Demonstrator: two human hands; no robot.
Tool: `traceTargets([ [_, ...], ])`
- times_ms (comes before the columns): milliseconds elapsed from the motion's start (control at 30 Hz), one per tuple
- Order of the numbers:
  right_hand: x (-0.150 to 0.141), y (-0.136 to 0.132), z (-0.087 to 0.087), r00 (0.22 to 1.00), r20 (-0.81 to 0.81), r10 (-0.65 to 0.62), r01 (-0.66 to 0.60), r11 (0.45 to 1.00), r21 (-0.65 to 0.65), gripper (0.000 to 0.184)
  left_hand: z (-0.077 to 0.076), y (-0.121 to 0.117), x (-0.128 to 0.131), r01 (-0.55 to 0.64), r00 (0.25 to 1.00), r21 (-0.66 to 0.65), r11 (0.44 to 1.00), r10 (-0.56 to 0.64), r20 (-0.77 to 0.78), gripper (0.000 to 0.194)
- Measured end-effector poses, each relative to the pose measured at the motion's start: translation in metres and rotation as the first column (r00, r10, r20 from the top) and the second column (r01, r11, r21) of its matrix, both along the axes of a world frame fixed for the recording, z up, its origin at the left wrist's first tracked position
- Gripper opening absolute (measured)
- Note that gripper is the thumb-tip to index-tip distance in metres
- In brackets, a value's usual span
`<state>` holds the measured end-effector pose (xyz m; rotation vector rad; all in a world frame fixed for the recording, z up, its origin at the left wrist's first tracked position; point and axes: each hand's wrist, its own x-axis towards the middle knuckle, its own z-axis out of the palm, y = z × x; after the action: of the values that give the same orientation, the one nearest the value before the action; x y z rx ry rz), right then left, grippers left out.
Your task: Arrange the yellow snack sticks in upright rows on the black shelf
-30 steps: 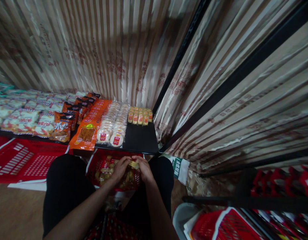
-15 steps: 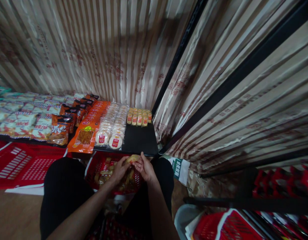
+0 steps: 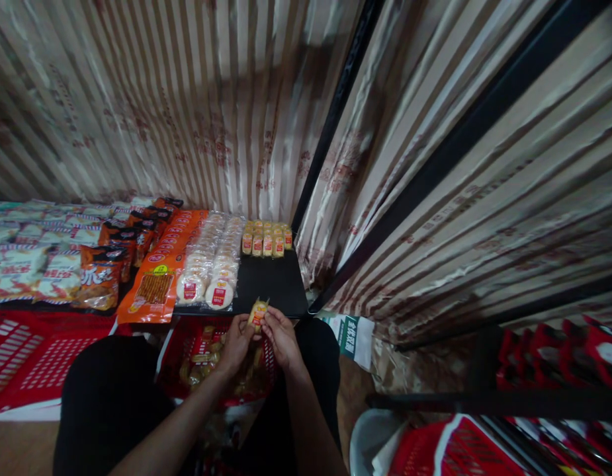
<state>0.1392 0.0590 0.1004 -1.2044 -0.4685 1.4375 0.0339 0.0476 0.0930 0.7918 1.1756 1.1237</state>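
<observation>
My left hand (image 3: 237,340) and my right hand (image 3: 282,337) together pinch one small yellow wrapped snack (image 3: 257,313), held upright just above the front edge of a black shelf (image 3: 273,284). Below my hands, between my knees, a red basket (image 3: 186,337) holds more of the same yellow snacks. A short row of those snacks (image 3: 263,240) stands at the back of the shelf. Beside that row lie two rows of round white cakes (image 3: 206,268) in clear wrap.
Orange packets (image 3: 157,281) and white snack bags (image 3: 18,264) fill the shelf to the left. An empty red basket (image 3: 22,350) lies at lower left. Striped plastic sheeting (image 3: 186,99) and black shelf posts (image 3: 335,112) close off the back and right. More red baskets (image 3: 449,449) sit at lower right.
Both hands rose out of the red basket with one yellow snack and now hold it at the shelf's front edge. The camera has shifted a little rightward and down.
</observation>
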Motion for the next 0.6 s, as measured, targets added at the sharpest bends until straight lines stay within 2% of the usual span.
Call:
traceTargets([
  [133,-0.002,0.011,0.0,0.991,0.114,-0.065,0.055,0.995,0.088,0.043,0.01,0.009,0.006,-0.003,1.0,0.03,1.0,0.003,-0.01,0.029],
  [267,0.003,0.021,0.004,0.94,0.328,-0.098,0.044,0.985,0.168,0.039,0.023,0.02,0.014,0.027,0.999,0.065,0.998,-0.025,-0.02,0.026],
  [367,0.009,0.026,0.013,0.837,0.541,-0.084,-0.006,0.987,0.162,0.04,0.031,0.03,0.019,0.035,0.997,0.096,0.995,-0.029,-0.069,0.026],
  [467,0.014,0.029,0.024,0.704,0.707,-0.068,-0.045,0.989,0.139,0.043,0.035,0.041,0.023,0.039,0.969,0.117,0.992,-0.009,-0.247,0.026],
  [600,0.019,0.034,0.032,0.53,0.847,-0.047,-0.09,0.99,0.111,0.046,0.032,0.056,0.028,0.066,0.818,0.188,0.98,0.055,-0.572,0.024],
])
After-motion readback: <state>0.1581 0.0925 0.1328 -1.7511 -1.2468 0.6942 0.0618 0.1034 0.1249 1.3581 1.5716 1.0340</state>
